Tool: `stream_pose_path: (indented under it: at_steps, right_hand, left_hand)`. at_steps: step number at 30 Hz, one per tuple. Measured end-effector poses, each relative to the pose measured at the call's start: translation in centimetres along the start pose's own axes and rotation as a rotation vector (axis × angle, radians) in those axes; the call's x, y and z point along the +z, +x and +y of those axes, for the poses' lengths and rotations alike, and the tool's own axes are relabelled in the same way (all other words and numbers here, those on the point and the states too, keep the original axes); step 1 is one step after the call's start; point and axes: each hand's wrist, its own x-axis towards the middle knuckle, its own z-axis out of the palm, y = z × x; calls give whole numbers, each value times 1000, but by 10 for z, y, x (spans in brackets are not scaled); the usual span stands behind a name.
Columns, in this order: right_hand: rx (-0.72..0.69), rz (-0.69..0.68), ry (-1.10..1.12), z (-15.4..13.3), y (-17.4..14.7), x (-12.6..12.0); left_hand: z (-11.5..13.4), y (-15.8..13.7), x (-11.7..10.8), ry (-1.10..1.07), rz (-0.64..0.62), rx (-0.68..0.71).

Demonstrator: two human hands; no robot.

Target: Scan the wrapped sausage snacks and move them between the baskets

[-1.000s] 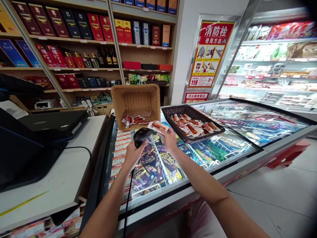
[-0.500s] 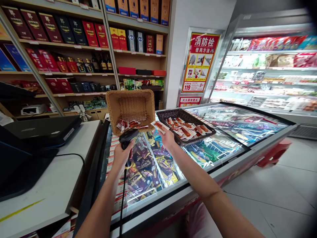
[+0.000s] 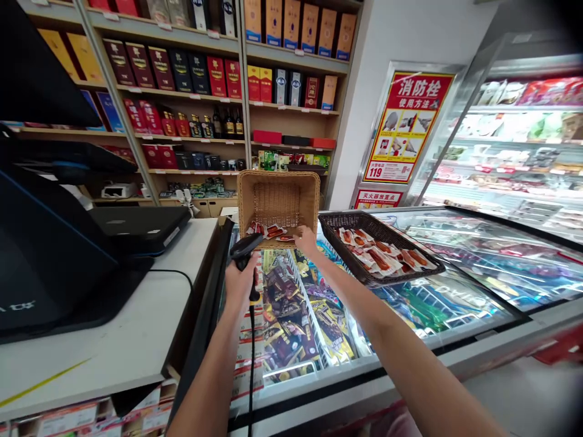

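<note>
My left hand (image 3: pixel 240 276) is closed around the handle of a black handheld barcode scanner (image 3: pixel 246 244), whose cord runs down past my forearm. Its head points toward the tan wicker basket (image 3: pixel 279 176), which is tipped with its opening facing me. Several small red-and-white packets of sausage-like snacks (image 3: pixel 274 231) lie on the basket's lower side. My right hand (image 3: pixel 307 241) reaches in at the basket's lower right, beside a packet, its fingers loosely apart with no packet visible in them. To its right, a dark brown woven tray (image 3: pixel 334 238) holds several similar packets (image 3: pixel 380 258).
The basket and tray stand on a glass-topped chest freezer (image 3: pixel 392 370) with packaged ice creams underneath. On the left are a white counter (image 3: pixel 118 328) and a black checkout terminal (image 3: pixel 50 261). Shelves of boxes and bottles (image 3: pixel 182 85) rise behind; a refrigerated display (image 3: pixel 514 139) stands right.
My right hand has moved left from beside the tray into the tan basket, and the packet it held no longer shows in it. My left hand still grips the scanner. The view has turned left.
</note>
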Motion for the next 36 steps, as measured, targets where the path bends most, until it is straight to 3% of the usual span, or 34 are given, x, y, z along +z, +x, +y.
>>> stream_pose_path:
  at_steps: [3, 5, 8, 12, 15, 17, 21, 26, 31, 36]
  right_hand:
    - [-42, -166, -760, 9, -8, 24]
    - [-70, -286, -1057, 11, -5, 31]
    - [-97, -472, -1222, 10, 3, 35]
    - [-131, -494, -1225, 9, 1, 28]
    - [-149, -360, -1064, 9, -13, 13]
    - [-101, -253, -718, 11, -25, -2]
    - [168, -196, 53, 13, -51, -36]
    - [442, -134, 590, 12, -77, -68]
    - [502, -19, 716, 11, -91, -74]
    - [392, -29, 646, 9, -95, -75]
  left_hand:
    - [-5, -3, 3, -4, -23, -19]
    - [-8, -5, 5, -5, -40, -19]
    - [-13, -6, 6, -10, -73, -12]
    - [-18, -5, 6, -16, -84, -19]
    - [-19, -5, 8, -13, -83, -42]
    - [-18, -6, 10, -8, -85, -50]
    - [-15, -9, 14, -15, -112, -37]
    - [-14, -13, 17, -12, -142, -16]
    - [-19, -16, 22, 8, -158, 11]
    - [-25, -17, 25, 55, -190, 5]
